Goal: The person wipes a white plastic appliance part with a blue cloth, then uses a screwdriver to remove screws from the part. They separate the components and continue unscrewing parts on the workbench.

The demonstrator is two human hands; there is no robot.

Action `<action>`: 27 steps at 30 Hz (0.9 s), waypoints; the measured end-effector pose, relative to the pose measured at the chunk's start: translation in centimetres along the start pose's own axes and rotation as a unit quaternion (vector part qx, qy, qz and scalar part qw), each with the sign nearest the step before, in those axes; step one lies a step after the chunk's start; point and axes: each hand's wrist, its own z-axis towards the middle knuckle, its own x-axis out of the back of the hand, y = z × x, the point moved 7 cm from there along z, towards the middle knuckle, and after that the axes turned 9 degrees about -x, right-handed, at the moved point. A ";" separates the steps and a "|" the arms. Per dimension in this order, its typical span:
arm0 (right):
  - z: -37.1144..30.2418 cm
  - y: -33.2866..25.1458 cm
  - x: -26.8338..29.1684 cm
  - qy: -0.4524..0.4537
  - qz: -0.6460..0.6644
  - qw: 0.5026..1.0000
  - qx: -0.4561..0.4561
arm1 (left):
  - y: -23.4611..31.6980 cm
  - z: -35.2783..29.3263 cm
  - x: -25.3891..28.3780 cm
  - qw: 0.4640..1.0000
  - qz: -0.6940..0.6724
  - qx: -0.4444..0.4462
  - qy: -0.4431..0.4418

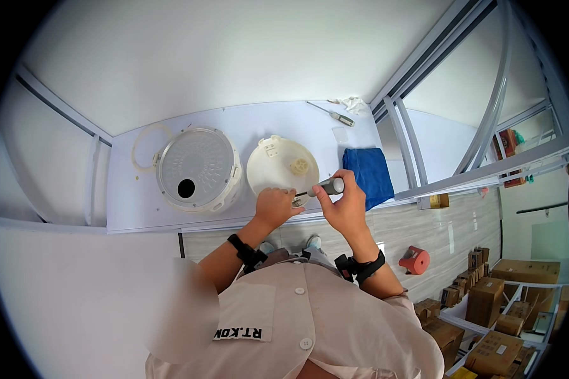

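My left hand point(275, 207) is closed at the near rim of a shallow, round cream plastic cover point(264, 172), its fingertips beside the screwdriver's tip. In my right hand point(349, 205) is a screwdriver with a grey handle point(330, 186). Its shaft points left toward a small part point(298, 201) at the cover's near edge; the exact contact is too small to make out. Inside the cover lies a yellowish, round plastic piece point(299, 166). A cream bracket point(272, 150) shows by its far rim.
Left of the cover stands a round white tub with a grey lid point(199, 161) and a dark hole, near a thin cream ring point(134, 146). A second screwdriver point(340, 117), crumpled white tissue point(354, 105) and folded blue cloth point(368, 177) lie right. A red object point(415, 259) stands behind.
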 end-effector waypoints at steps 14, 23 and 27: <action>0.2 -0.8 0.2 0.008 0.003 1.000 0.021 | 0.0 -0.1 -0.6 1.000 0.002 -0.013 -0.014; 0.6 -1.4 -0.3 -0.048 0.021 0.998 0.022 | -0.1 0.4 -0.3 0.999 -0.007 -0.017 -0.027; 0.6 -0.9 -0.3 -0.009 0.003 1.000 0.002 | 0.0 0.5 -0.1 0.999 -0.007 -0.015 -0.028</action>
